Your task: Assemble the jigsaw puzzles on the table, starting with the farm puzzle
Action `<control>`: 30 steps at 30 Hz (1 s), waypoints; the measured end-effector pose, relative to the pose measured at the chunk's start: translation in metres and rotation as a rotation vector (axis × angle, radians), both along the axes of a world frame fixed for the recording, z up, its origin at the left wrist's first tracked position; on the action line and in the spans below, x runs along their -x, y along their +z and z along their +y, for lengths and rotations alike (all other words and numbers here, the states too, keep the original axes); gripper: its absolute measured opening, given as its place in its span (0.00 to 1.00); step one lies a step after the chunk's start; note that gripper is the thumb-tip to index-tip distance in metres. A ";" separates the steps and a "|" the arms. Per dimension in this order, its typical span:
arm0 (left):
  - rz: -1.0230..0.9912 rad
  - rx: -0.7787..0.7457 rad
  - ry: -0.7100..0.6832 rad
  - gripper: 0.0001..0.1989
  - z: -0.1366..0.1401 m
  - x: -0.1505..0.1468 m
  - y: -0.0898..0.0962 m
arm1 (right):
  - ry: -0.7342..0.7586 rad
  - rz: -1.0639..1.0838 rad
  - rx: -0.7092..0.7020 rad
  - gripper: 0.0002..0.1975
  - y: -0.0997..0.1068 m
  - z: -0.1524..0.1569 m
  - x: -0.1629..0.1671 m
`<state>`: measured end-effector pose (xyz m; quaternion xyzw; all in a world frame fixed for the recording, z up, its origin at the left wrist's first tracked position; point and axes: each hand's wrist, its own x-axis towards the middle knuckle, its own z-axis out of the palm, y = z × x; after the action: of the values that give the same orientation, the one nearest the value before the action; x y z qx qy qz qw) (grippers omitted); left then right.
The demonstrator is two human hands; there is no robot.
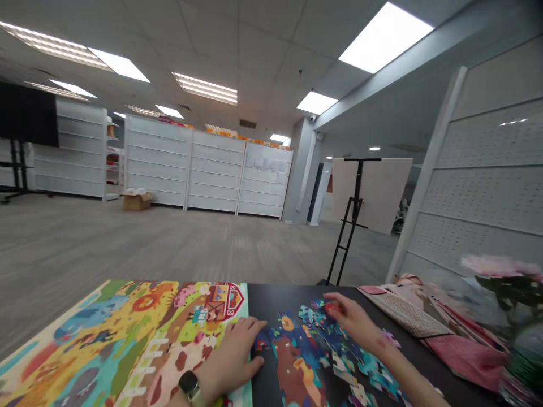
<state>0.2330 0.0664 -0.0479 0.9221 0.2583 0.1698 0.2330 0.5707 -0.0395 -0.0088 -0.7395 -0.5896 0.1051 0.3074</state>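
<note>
At the far left a bright animal picture (114,339) covered that end of the dark table (271,297), a pink cow on its nearer right part. The left hand (237,353), a watch (189,383) at its wrist, lay palm down across the picture's right edge, thumb apart from the fingers and nothing that I could see in its grasp. Its fingertips reached past the edge onto the table, just beside the part-joined bear puzzle (292,367).

That puzzle lay between the two hands, right of the left and left of the right, its long side running away from the person. The left hand seemed the nearer to it, about level with the bear's head.

Next came the loose pieces (377,373), scattered along the puzzle's right side. Over their far end hung the right hand (354,319), fingers bent and well apart from the left; whether they pinched a piece, I couldn't tell. Beyond that arm sat a pink bag (466,359), then blurred pink flowers (503,265).
</note>
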 end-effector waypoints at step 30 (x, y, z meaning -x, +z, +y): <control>0.006 -0.080 -0.049 0.18 0.002 -0.006 -0.012 | 0.228 -0.030 -0.096 0.14 -0.057 0.039 0.125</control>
<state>0.2386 0.0686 -0.0600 0.9371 0.2295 0.1715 0.1991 0.4456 -0.0001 -0.0658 -0.6538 -0.6787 0.0997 0.3195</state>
